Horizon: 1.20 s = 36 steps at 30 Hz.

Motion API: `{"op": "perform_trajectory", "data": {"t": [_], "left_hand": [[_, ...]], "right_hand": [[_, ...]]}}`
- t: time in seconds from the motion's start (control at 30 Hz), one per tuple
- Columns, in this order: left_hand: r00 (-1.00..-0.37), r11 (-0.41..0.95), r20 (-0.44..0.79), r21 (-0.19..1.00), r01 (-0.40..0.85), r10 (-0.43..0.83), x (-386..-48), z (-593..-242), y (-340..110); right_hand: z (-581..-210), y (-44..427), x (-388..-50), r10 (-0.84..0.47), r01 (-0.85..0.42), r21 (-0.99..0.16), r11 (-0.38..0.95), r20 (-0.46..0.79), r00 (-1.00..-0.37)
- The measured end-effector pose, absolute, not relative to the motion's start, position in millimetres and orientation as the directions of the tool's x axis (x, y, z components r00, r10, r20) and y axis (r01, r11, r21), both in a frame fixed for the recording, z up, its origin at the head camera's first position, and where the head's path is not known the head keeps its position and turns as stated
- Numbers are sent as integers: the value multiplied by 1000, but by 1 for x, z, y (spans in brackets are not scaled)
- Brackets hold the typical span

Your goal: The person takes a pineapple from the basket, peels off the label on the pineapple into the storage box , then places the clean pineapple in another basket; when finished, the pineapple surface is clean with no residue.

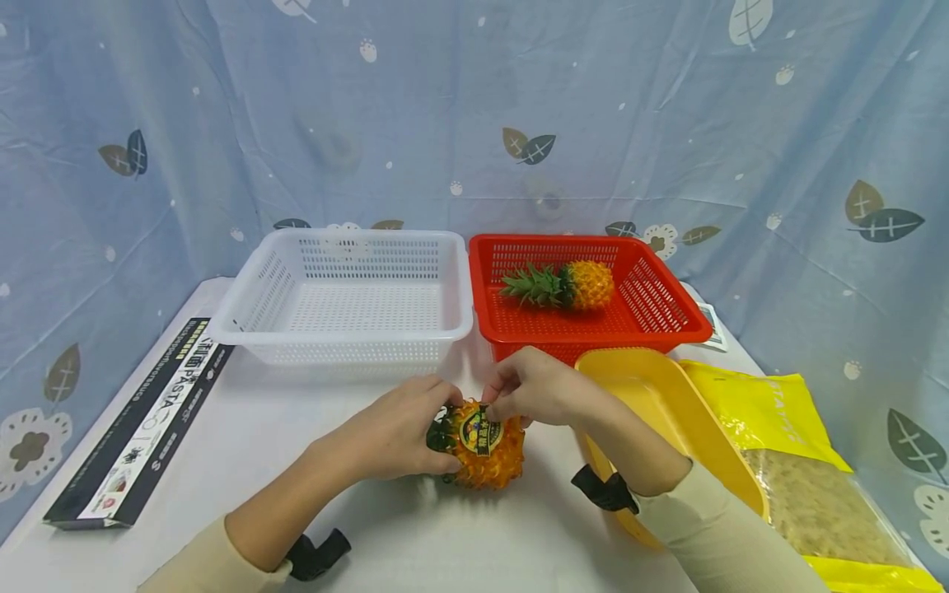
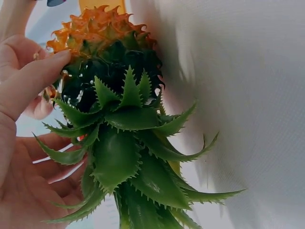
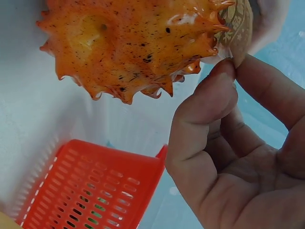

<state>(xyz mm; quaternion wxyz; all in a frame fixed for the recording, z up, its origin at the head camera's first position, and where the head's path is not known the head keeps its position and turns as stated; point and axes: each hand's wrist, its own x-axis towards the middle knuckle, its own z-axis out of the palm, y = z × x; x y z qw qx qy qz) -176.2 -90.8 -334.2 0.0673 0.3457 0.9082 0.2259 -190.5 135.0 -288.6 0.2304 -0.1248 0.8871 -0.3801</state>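
Observation:
An orange-yellow artificial pineapple [image 1: 504, 471] lies on the white table, its spiky green leaves [image 2: 116, 157] pointing left toward the wrist. My left hand [image 1: 404, 430] grips it around the darker green end beside the leaves. On its upper side is a round black-and-gold sticker [image 1: 480, 433]. The thumb and a finger of my right hand [image 1: 539, 387] pinch the edge of that sticker, and in the right wrist view the label [image 3: 239, 28] stands partly away from the spiny skin. Part of the leaves is hidden under my left hand in the head view.
Behind are a white basket [image 1: 348, 338] and a red basket [image 1: 593, 338] with another pineapple [image 1: 591, 285] in it. A yellow tray [image 1: 660, 383] and a bag of pasta [image 1: 823, 502] lie right; a long pasta box [image 1: 141, 428] lies left.

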Motion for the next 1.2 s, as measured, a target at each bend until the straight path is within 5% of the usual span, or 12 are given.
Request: {"op": "perform_trajectory", "data": {"t": [0.57,1.2], "left_hand": [[-748,659,38,445,606,662,-177,-336,-91],[-752,666,22,449,596,659,-177,-333,-91]], "right_hand": [[-275,177,-195,-479,65,-856,512,-347,-806],[-253,266,-196,-460,51,-852,522,-331,-824]]}}
